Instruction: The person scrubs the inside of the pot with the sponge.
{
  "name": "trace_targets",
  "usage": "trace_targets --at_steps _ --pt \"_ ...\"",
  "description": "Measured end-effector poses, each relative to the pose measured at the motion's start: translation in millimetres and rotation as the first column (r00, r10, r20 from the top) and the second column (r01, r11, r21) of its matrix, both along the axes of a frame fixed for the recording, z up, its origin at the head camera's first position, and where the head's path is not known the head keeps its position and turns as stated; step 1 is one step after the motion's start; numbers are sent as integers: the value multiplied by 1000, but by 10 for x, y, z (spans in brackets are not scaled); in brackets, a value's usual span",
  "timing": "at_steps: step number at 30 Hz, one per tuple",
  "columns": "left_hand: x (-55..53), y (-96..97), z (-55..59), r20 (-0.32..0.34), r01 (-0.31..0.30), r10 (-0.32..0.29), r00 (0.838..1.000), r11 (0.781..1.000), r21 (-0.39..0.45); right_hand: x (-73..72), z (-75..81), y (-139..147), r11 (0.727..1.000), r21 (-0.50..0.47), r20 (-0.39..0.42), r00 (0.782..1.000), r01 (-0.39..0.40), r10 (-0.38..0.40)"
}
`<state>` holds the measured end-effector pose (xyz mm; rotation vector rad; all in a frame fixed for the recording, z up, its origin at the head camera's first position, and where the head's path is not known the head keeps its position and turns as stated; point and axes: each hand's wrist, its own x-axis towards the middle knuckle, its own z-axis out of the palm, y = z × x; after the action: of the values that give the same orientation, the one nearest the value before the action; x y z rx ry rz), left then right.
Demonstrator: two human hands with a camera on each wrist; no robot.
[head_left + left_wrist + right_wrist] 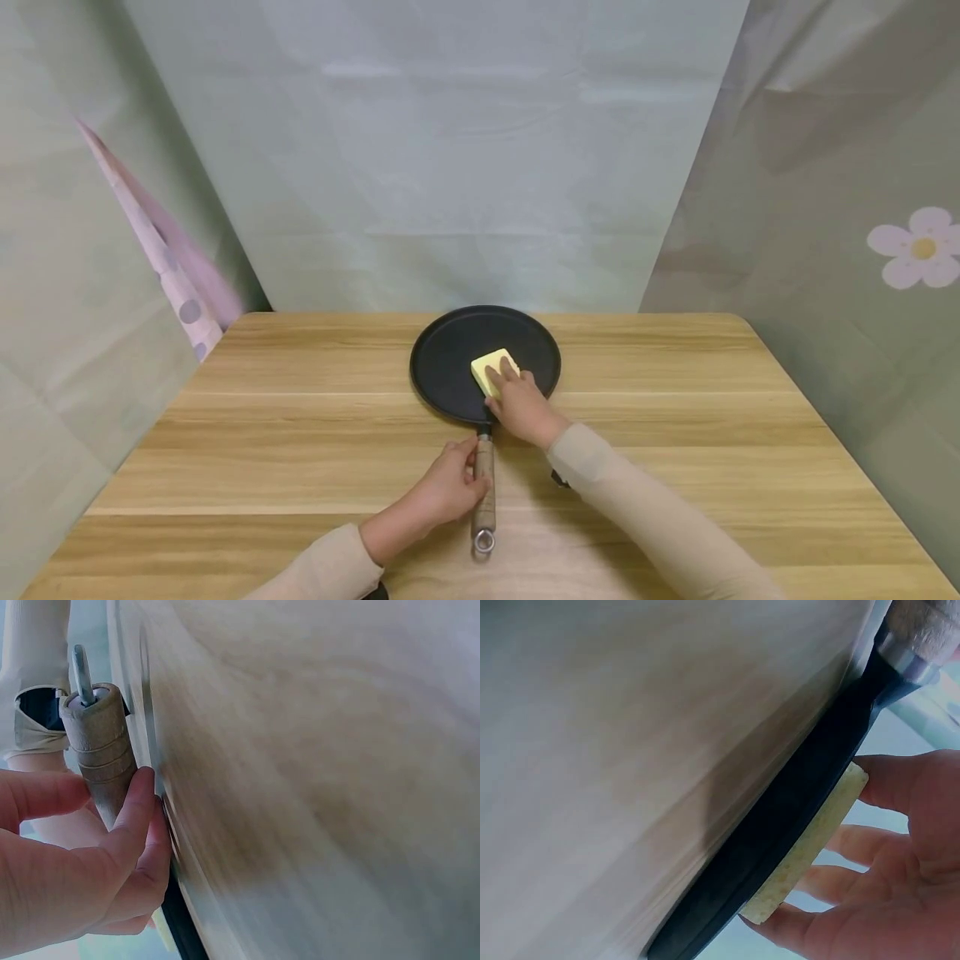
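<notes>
A round black flat pan (450, 358) lies on the wooden table, its wooden handle (486, 492) pointing to the near side. My left hand (448, 487) holds that handle, the thumb on one side and the fingers on the other, as the left wrist view shows around the handle (105, 750). On the pan's surface, right of its middle, sits a yellow sponge (486, 367). My right hand (522, 408) grips the sponge from above. In the right wrist view, thumb and a finger lie at opposite ends of the sponge (810, 847), which is flat against the pan (757, 832).
The wooden table (300, 417) reaches to pale cloth hangings (450, 167) behind and at both sides. A metal ring (484, 542) ends the pan's handle. A flower print (922, 248) marks the right hanging.
</notes>
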<state>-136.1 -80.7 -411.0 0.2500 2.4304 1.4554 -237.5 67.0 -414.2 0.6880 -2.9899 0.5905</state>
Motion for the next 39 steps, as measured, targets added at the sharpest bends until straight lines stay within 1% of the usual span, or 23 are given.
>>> trace_targets --at_steps 8,13,22,26,30,33,36,39 --pt "-4 5 1 -7 4 -4 1000 1000 3 20 16 -113 1000 0 -15 1000 -13 13" --pt "-10 8 -1 -37 5 -5 999 1000 3 12 18 -179 999 10 -14 999 -31 31" --pt "-16 11 -22 -64 12 -12 998 1000 -1 -25 22 -295 998 11 -7 998 -69 69" --pt "-1 18 -26 -65 13 -13 998 1000 4 -30 19 -294 996 32 2 997 -80 80" --pt "9 32 -12 -51 12 -11 999 1000 26 -36 11 -263 996 43 -19 997 -79 80" --pt "5 33 -25 -60 10 -8 998 999 35 -33 21 -242 996 40 -30 996 -80 81" --pt "3 29 -42 -68 16 -15 998 999 28 -22 34 -227 996 45 -38 996 -82 84" --pt "3 24 -37 -58 12 -10 998 1000 19 -10 42 -220 995 44 -32 996 -85 86"
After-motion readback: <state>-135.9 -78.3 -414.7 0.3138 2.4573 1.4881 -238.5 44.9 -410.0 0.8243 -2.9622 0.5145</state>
